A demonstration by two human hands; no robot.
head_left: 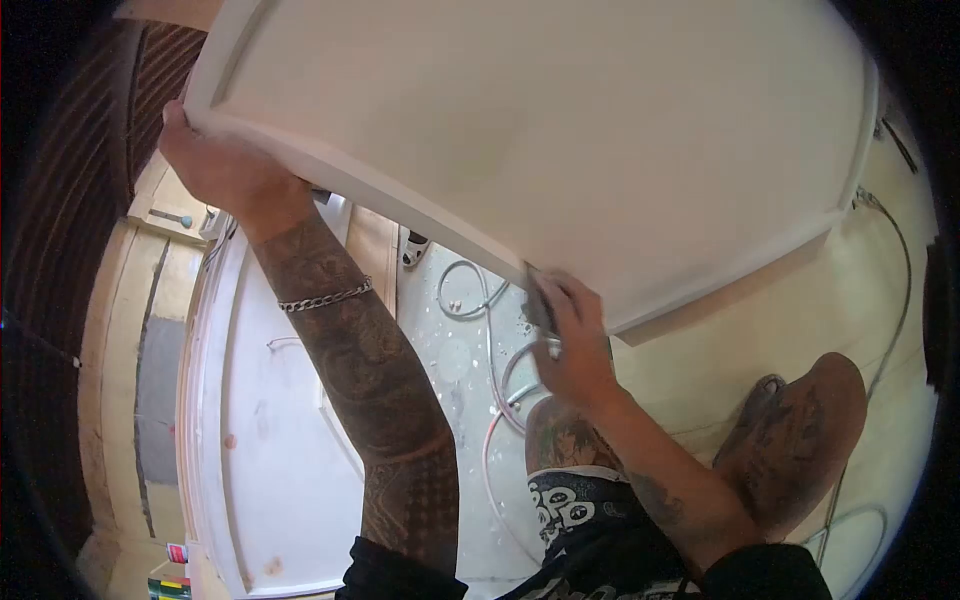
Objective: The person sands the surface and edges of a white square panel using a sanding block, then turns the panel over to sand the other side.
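A large white panel (pixel 620 120) with a raised border, like a cabinet door, fills the upper part of the view, tilted. My left hand (pixel 225 170) is closed around its left edge near the corner, with the thumb at the outer side. At the lower edge, my right hand (pixel 575 340) pinches a dark, flat block that looks like a sanding pad (pixel 541 303). The pad touches the panel's edge. Its working face is hidden, and the right fingers are slightly blurred.
A second white bordered panel (pixel 265 410) lies at the left. Thin hoses (pixel 489 335) coil over the speckled floor (pixel 440 375) between my arms. A cable (pixel 908 250) runs down the right side. Dark corrugated metal (pixel 60 200) stands at the far left, and small colourful packages (pixel 170 587) sit at bottom left.
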